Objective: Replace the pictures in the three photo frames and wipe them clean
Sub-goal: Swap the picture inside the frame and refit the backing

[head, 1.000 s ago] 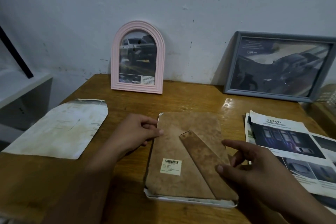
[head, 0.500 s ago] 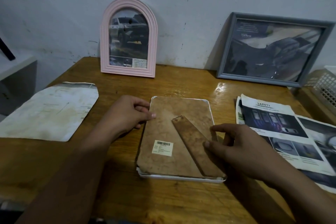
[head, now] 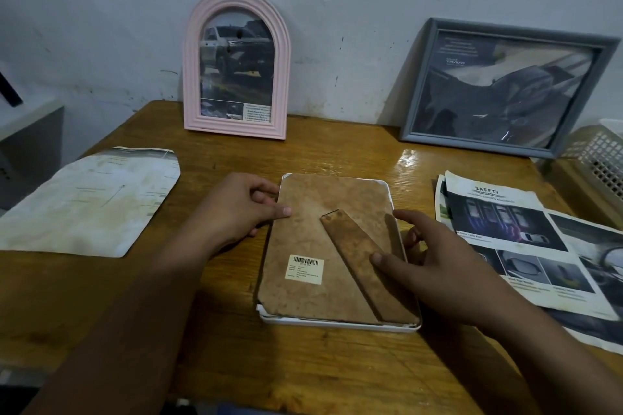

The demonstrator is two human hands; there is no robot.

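Note:
A white photo frame (head: 340,323) lies face down in the middle of the wooden table (head: 303,367), its brown backing board (head: 313,236) and folded stand strip (head: 362,259) facing up. My left hand (head: 242,209) rests on the frame's left edge, thumb on the backing. My right hand (head: 435,266) lies over the right edge, thumb touching the stand strip. A pink arched frame (head: 236,64) and a grey rectangular frame (head: 502,87), both holding car pictures, lean against the wall.
Printed car pictures (head: 526,239) are spread on the table's right side. A stained arch-shaped sheet (head: 91,202) lies on the left. A white lattice basket (head: 603,158) sits at the far right, and a low shelf (head: 23,131) stands left of the table.
The view has tilted down slightly. My right hand has shifted further over the frame's right edge. My left hand stays on the left edge and the frame has not moved.

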